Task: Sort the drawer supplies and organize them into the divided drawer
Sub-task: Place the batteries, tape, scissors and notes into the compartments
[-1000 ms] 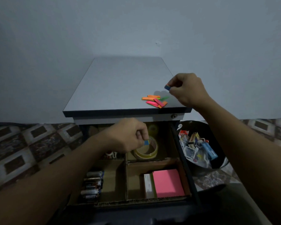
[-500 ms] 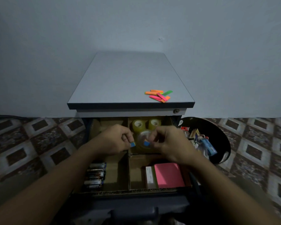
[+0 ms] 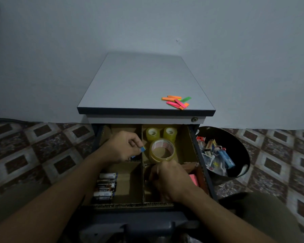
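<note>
- My left hand (image 3: pixel 125 146) pinches a small blue piece (image 3: pixel 143 149) between thumb and forefinger, with the other fingers curled in.
- I hold the piece over the back-left compartment of the divided drawer (image 3: pixel 126 205), just beside the cardboard wall down the middle.
- A sliver of something else blue (image 3: pixel 133 157) shows under the heel of that hand. I cannot tell what it is.
- My right hand (image 3: pixel 170 179) is down in the front-right compartment, knuckles up and fingers curled under. From this angle I cannot tell whether it holds anything.
- A pink note pad (image 3: pixel 194 179) lies in that same compartment, with only its right edge showing past the hand.
- In the back-right compartment a large tape roll (image 3: pixel 162 151) lies flat, and two small tape rolls (image 3: pixel 153 134) stand side by side behind it, touching it.
- The batteries (image 3: pixel 105 187) lie stacked in a row along the left wall of the front-left compartment.
- On top of the cabinet (image 3: pixel 144 81), near its front right corner, is a loose heap of coloured strips (image 3: pixel 176 101) in orange, pink and green.
- On the tiled floor to the right of the drawer sits a black bin (image 3: pixel 239 148) holding mixed supplies (image 3: pixel 216 155), among them small boxes and a blue packet.
</note>
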Demonstrator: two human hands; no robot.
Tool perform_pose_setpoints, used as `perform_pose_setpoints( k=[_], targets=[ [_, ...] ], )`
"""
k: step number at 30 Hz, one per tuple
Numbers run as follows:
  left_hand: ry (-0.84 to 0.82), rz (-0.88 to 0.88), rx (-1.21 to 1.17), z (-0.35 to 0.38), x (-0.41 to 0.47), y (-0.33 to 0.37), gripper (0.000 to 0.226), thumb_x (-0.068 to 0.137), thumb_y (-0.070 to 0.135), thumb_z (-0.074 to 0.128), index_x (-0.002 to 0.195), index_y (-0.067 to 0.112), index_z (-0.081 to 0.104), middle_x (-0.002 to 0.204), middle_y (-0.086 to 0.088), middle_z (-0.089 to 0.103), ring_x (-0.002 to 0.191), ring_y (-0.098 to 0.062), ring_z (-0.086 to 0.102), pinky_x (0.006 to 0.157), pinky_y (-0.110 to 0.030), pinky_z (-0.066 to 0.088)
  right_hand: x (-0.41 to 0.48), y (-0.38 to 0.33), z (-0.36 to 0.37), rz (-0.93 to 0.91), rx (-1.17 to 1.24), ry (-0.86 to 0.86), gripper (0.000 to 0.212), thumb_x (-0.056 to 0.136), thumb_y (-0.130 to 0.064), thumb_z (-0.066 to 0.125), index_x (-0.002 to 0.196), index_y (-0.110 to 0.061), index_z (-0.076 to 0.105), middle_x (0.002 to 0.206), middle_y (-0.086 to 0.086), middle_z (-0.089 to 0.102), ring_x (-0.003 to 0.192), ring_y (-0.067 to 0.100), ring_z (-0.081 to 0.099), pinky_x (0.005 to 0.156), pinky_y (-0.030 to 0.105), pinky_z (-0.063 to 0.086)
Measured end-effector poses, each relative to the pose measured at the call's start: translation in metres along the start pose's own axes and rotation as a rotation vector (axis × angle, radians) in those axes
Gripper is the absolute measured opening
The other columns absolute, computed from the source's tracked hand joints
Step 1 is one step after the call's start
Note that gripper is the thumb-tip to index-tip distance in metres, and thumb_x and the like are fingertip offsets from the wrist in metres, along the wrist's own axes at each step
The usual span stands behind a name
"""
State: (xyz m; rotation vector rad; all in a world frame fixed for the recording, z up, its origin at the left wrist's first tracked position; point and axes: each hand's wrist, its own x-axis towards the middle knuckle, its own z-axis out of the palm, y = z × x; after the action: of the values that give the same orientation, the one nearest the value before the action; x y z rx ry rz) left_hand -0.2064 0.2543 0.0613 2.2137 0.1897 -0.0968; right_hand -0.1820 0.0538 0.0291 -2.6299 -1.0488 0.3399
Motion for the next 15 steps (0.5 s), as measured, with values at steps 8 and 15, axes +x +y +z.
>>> perform_pose_setpoints(
  k=[8,15],
  targets=[
    [0.013,0.007,-0.026,-0.004,0.002,-0.008,0.014,0.086,0.006,0.072,0.092,0.018,0.069,0.085,-0.003,0.068,0.071,-0.008,0.062,0.068,-0.026,0.054,0.01,-0.005,0.013,-0.002,-0.1,-0.074,0.019,0.089,-0.018,0.064,0.107,-0.017,0.071,0.103,0.009,0.071,0.096,0.028,0.068,0.083,0.043,0.058],
    [0.007,-0.003,-0.028,0.0,0.005,-0.008,0.012,0.088,0.006,0.071,0.095,0.015,0.069,0.088,-0.006,0.068,0.075,-0.011,0.062,0.066,-0.022,0.052,0.009,-0.015,0.002,-0.09,-0.263,-0.143,0.019,0.094,-0.018,0.058,0.111,-0.012,0.065,0.109,0.013,0.067,0.099,0.031,0.065,0.084,0.041,0.054]
  ],
)
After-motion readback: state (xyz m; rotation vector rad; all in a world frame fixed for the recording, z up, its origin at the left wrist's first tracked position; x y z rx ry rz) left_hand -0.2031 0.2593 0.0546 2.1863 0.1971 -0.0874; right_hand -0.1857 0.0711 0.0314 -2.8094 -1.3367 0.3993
